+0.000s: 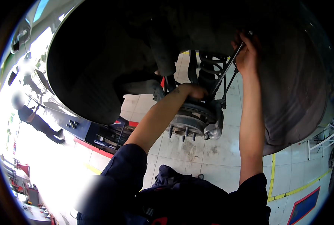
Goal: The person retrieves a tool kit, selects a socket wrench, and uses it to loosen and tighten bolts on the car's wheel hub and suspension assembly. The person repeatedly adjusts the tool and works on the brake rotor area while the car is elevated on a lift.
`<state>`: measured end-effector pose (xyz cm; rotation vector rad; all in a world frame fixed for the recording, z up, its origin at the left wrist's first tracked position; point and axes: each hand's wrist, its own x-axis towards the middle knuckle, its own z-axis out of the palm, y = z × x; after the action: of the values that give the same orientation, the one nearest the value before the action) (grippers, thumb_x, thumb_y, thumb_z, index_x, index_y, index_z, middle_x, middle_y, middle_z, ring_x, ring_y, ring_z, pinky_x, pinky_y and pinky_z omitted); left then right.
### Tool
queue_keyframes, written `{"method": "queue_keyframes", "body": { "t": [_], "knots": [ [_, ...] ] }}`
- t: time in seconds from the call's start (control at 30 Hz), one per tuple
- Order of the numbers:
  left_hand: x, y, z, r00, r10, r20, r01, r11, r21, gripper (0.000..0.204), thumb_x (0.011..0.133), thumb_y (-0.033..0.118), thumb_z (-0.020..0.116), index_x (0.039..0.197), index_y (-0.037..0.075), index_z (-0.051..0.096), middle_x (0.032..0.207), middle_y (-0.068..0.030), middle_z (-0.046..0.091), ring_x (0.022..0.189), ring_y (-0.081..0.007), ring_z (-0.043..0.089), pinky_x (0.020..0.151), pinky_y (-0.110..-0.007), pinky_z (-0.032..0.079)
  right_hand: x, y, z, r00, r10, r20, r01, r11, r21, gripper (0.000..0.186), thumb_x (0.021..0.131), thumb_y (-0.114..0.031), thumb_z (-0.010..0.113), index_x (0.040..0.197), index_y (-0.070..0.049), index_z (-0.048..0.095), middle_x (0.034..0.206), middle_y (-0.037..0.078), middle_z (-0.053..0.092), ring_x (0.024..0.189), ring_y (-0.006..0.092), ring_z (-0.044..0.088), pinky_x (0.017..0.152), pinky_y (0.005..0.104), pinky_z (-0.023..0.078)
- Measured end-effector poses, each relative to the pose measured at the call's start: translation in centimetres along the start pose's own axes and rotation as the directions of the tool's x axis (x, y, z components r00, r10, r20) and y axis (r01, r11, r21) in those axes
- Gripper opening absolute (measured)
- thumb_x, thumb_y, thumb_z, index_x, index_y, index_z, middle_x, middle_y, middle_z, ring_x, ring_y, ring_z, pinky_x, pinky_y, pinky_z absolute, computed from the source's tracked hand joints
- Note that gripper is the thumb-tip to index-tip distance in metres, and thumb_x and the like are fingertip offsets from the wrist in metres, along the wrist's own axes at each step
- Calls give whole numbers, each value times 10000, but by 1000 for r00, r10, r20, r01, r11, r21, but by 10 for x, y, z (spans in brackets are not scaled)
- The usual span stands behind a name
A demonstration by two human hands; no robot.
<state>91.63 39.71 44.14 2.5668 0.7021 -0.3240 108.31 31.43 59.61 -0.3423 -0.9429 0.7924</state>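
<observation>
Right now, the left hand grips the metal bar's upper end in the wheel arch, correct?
Wrong hand: the head view shows the right hand gripping the upper end of the metal bar; the left hand is near the studded hub.

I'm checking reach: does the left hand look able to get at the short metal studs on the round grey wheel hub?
Probably yes: the left hand is close by, above the round grey wheel hub in the picture, and nothing visible covers the short metal studs.

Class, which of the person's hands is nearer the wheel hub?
Left: the left hand is just above the wheel hub; the right hand is higher and farther right.
</observation>
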Motion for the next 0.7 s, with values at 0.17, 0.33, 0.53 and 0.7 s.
{"method": "queue_keyframes", "body": {
  "t": [0.17, 0.33, 0.53, 0.7],
  "knots": [
    [-50, 12, -18, 847, -121, -517, 46, 987, -156, 266, 824, 180, 489, 1046, 81, 597, 1061, -128, 624, 916, -282, 616, 798, -354, 479, 14, -16, -21, 974, 194, 114, -200, 979, 37, 298, 876, -363, 525, 934, -75, 571, 846, 38, 597, 781, 141, 540, 743, 301, 408],
    [-123, 24, 23, 232, -346, -909, 86, 938, -335, 200, 818, 130, 472, 955, 50, 594, 818, -173, 635, 786, -369, 607, 691, -406, 478, 7, -21, 4, 981, 157, -119, -161, 986, -33, 320, 902, -386, 497, 856, -73, 548, 756, 41, 587, 698, 132, 530, 647, 273, 406],
    [-129, 34, 65, -210, -438, -874, 56, 887, -458, 147, 822, 98, 431, 833, 10, 549, 666, -208, 580, 644, -392, 586, 558, -408, 444, 3, -12, 24, 962, 63, -264, -79, 996, -49, 310, 916, -382, 479, 758, -116, 491, 671, -15, 484, 593, 97, 396, 589, 232, 302],
    [-124, 21, 76, -306, -318, -898, 29, 939, -342, 87, 804, 57, 434, 790, 22, 512, 614, -185, 549, 561, -371, 562, 501, -384, 429, 0, -8, 18, 974, 46, -222, -51, 998, -20, 330, 918, -404, 462, 746, -123, 492, 680, -13, 482, 624, 105, 404, 622, 249, 310]
  ]
}}
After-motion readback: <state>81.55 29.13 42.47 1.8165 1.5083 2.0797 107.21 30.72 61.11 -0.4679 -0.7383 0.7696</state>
